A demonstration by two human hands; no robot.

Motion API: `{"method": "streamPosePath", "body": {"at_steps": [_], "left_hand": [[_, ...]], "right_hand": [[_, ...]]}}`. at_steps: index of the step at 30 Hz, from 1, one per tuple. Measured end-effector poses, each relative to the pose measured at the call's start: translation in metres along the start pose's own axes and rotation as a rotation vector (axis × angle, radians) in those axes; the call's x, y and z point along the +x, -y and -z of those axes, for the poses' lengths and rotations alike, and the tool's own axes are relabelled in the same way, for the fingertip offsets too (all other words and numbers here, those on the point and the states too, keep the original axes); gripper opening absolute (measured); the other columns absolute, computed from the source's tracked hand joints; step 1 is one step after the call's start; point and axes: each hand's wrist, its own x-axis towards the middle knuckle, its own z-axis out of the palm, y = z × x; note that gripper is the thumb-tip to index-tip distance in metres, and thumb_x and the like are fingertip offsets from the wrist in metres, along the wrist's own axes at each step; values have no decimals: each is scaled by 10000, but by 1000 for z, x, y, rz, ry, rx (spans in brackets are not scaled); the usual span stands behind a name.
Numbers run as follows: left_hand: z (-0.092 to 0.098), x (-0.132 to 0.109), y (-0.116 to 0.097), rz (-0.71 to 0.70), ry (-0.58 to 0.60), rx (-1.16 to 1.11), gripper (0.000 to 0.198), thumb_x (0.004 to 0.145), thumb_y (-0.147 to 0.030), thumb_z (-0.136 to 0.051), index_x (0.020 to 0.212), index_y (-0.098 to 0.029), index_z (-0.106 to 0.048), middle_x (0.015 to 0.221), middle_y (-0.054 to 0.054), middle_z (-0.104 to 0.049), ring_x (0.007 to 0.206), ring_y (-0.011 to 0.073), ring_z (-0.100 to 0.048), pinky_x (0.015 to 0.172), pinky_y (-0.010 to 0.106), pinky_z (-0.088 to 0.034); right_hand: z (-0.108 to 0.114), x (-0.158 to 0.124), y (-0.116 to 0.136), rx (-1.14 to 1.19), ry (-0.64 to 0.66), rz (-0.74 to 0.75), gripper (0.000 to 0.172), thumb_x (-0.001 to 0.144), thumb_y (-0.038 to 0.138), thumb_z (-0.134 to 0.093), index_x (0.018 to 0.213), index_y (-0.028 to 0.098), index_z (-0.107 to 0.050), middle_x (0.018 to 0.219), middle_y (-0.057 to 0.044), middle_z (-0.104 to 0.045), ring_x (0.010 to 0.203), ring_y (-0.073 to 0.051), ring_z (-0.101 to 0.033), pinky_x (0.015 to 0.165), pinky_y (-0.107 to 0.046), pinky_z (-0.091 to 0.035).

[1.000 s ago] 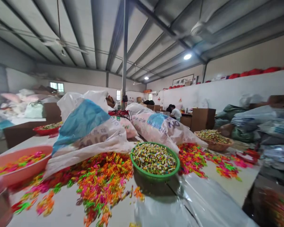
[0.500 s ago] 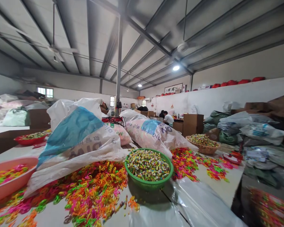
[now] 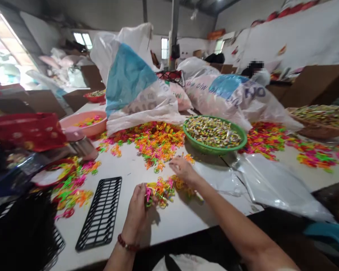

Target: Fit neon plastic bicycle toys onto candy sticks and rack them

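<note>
My left hand [image 3: 138,201], with a beaded bracelet at the wrist, is closed around some small bright plastic pieces [image 3: 162,192] near the table's front edge. My right hand [image 3: 182,169] reaches over the table just beyond, its fingers by the edge of the large heap of coloured pieces [image 3: 158,143]; what its fingertips touch is too small to tell. A black slotted tray [image 3: 100,212] lies to the left of my left hand. Behind my right hand and to its right stands a green basket [image 3: 214,150] full of small wrapped items.
White sacks [image 3: 141,90] stand at the back. Clear plastic bags [image 3: 279,186] lie at the right. Left are a pink basin [image 3: 83,124], a metal cup [image 3: 83,146], a red bag [image 3: 28,131] and black trays [image 3: 22,229]. A person sits far back.
The view has tilted down and turned left. Both my hands and forearms, out of sight before, now show over the table. The black tray has come into view.
</note>
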Motion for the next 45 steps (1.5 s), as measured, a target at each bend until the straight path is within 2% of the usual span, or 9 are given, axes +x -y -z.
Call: {"method": "streamPosePath", "body": {"at_steps": [2, 7, 11, 15, 19, 23, 26, 34, 45], "left_hand": [[4, 1, -4, 97, 5, -119, 418, 776, -584, -629, 822, -199, -473, 675, -42, -553, 548, 99, -562, 520, 229, -457], [7, -2, -8, 156, -5, -229, 410, 777, -552, -648, 828, -197, -449, 679, -49, -558, 555, 86, -569, 515, 207, -427], [10, -3, -6, 156, -11, -204, 433, 741, -534, -699, 836, -194, -447, 633, -68, -538, 492, 67, -534, 482, 193, -401], [14, -3, -3, 125, -34, -167, 434, 755, -558, -673, 831, -196, -445, 612, -66, -531, 485, 72, -528, 475, 195, -398], [16, -4, -1, 57, -93, -86, 395, 805, -556, -615, 787, -204, -438, 569, -83, -462, 444, 61, -437, 434, 189, -376], [13, -7, 2, 54, -123, -32, 371, 820, -543, -598, 789, -201, -459, 561, -85, -443, 425, 56, -400, 390, 173, -343], [9, -12, 3, 29, -138, -15, 338, 824, -518, -605, 834, -204, -479, 568, -86, -457, 424, 58, -414, 383, 167, -347], [7, -20, -2, -40, -143, -20, 313, 840, -498, -597, 846, -210, -475, 577, -84, -461, 433, 55, -414, 389, 158, -347], [1, -28, 2, -27, -70, 46, 327, 836, -506, -597, 886, -204, -480, 558, -92, -448, 412, 56, -404, 372, 161, -345]], "right_hand": [[2, 22, -25, -257, 93, -54, 190, 880, 142, -534, 879, 129, -723, 952, -124, -676, 903, -192, -551, 835, -295, -389], [-17, 53, -68, -330, 157, -51, 179, 825, 67, -549, 912, 69, -705, 1001, -189, -639, 958, -235, -489, 848, -321, -331], [-27, 60, -78, -361, 153, -58, 189, 833, 78, -525, 945, 66, -677, 1022, -193, -614, 970, -243, -464, 829, -321, -328], [-20, 44, -57, -235, 26, -77, 226, 899, 157, -462, 1050, 103, -622, 1007, -152, -620, 901, -221, -508, 801, -323, -368], [-17, -6, -5, 312, -175, -57, 202, 902, 335, -525, 949, 183, -650, 944, -76, -655, 867, -188, -578, 819, -316, -435], [-30, -59, 48, 908, -25, -315, 225, 741, 393, -709, 792, 199, -607, 752, 3, -656, 620, -126, -567, 629, -277, -483], [-41, -79, 72, 1198, 51, -393, 313, 678, 416, -772, 864, 205, -636, 712, 31, -644, 584, -112, -587, 622, -285, -528], [-46, -84, 81, 1473, 27, -491, 317, 651, 404, -829, 822, 185, -676, 805, -8, -721, 769, -154, -713, 840, -336, -562], [-46, -87, 82, 1621, 36, -559, 319, 666, 385, -836, 857, 190, -670, 830, -8, -739, 730, -109, -705, 769, -250, -561]]}}
